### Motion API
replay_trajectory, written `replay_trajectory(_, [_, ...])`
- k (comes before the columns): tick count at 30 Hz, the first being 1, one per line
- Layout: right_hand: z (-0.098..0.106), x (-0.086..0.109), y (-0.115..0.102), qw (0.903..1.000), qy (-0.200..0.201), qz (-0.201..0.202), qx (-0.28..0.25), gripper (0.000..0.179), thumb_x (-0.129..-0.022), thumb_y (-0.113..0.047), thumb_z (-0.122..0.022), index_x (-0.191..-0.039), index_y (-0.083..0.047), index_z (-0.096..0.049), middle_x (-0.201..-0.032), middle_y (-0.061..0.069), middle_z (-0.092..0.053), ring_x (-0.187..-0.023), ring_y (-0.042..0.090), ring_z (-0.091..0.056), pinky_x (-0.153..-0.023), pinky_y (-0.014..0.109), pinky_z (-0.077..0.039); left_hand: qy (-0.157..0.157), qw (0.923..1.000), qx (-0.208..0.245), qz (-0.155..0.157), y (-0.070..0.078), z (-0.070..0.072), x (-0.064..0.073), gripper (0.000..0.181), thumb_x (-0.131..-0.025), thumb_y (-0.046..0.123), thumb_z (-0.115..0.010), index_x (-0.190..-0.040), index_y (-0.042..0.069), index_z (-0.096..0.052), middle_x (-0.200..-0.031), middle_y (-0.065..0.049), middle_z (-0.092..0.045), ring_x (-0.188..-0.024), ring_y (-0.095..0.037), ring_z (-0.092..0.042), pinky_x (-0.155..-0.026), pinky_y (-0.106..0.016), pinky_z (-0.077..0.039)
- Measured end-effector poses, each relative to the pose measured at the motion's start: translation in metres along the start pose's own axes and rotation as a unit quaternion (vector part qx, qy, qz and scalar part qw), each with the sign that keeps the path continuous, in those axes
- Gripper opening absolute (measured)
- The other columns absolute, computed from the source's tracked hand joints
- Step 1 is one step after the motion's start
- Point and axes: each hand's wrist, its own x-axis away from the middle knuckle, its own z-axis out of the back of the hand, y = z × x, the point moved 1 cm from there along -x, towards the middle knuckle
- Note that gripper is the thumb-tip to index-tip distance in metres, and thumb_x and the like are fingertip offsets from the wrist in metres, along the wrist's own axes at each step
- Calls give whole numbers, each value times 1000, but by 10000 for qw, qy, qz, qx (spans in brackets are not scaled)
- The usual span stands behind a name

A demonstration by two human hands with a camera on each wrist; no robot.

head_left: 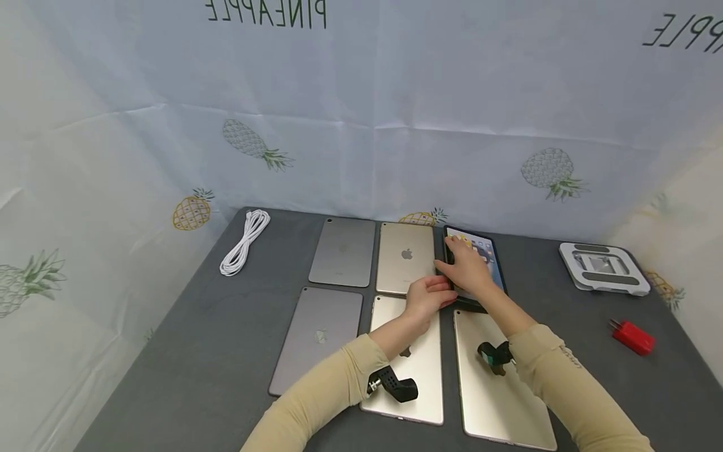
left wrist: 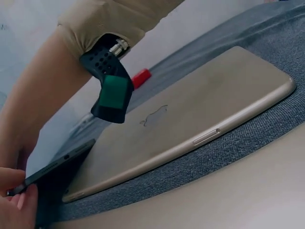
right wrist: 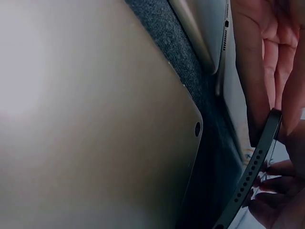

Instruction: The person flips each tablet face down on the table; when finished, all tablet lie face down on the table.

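Note:
A dark-edged tablet (head_left: 489, 256) with a lit screen lies at the back of the table, right of the middle, its near left corner lifted. My left hand (head_left: 425, 302) pinches that corner between thumb and fingers; the left wrist view shows the tablet's edge (left wrist: 57, 164) in the grip. My right hand (head_left: 467, 269) reaches over the screen from the right, fingertips touching its left part and thumb reaching past the left edge. In the right wrist view the left hand (right wrist: 269, 62) is above the right-hand fingers (right wrist: 279, 188). The undersides of the right fingers are partly hidden.
Face-down tablets lie around: two grey ones (head_left: 343, 251) (head_left: 316, 339), and gold ones (head_left: 407, 263) (head_left: 429, 383) (head_left: 480, 402), two under my forearms. A white cable (head_left: 246, 242) is at back left; a folded stand (head_left: 603, 269) and red charger (head_left: 634, 338) are at right.

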Motion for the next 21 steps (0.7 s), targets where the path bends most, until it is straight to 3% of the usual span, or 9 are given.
replay_trajectory(3, [0,-1,3,9999,-23,-121,13,68,-93,-22,-63,-148,5,-34,-150,31,-29,-121,54,-45,-92,63,-43,29,9998,-148,-108,-1,-1,3,39,-79,-12,-71,-117,-10,-63,-101,-14,-70,-89,-16,-68,-80,-29,-56])
replay_trajectory(6, [4,-1,3,9998,217,-37,-10,65,-89,-18,-64,-145,6,-40,-146,30,-38,-107,53,-54,-89,61,-44,101,9992,-277,-272,-1,-3,3,39,-78,-10,-73,-116,-8,-65,-102,-14,-71,-94,-18,-68,-79,-27,-56])
replay_trajectory(8, [7,0,3,9991,399,41,-129,63,-87,-16,-64,-142,7,-43,-138,31,-46,-82,48,-59,-74,54,-49,156,9984,-391,-382,0,-5,4,39,-77,-8,-74,-115,-6,-66,-102,-11,-72,-95,-17,-68,-79,-26,-56])
replay_trajectory(11, [14,3,1,9969,692,56,-378,60,-85,-15,-63,-140,5,-49,-95,28,-67,-50,31,-48,-49,39,-40,143,9972,-440,-583,4,-9,6,39,-78,-7,-75,-116,-3,-68,-103,-9,-72,-96,-16,-68,-80,-25,-55])
replay_trajectory(13, [18,5,1,9945,879,58,-569,58,-84,-13,-62,-139,3,-51,-62,19,-59,-38,20,-30,-41,30,-23,91,9952,-583,-784,8,-11,8,39,-79,-4,-75,-117,-1,-68,-104,-7,-71,-96,-14,-68,-79,-23,-55])
replay_trajectory(15, [23,7,0,9909,1148,75,-701,55,-83,-11,-62,-137,1,-55,-47,9,-45,-37,13,-26,-39,27,-20,1,9918,-726,-1053,12,-14,10,40,-80,-2,-76,-119,0,-67,-105,-6,-71,-96,-12,-68,-79,-22,-55])
replay_trajectory(17, [27,8,-1,9858,1457,146,-826,52,-83,-10,-61,-134,-1,-58,-50,7,-52,-36,13,-27,-39,26,-20,-123,9867,-842,-1382,16,-16,12,41,-82,1,-76,-121,0,-66,-106,-7,-71,-96,-12,-68,-79,-21,-55])
replay_trajectory(21, [35,10,-3,9742,1956,161,-1113,46,-84,-9,-62,-129,-4,-63,-78,16,-71,-47,19,-50,-40,27,-26,-446,9745,-994,-1963,21,-20,14,45,-85,4,-75,-128,1,-62,-112,-10,-69,-101,-13,-67,-82,-20,-54])
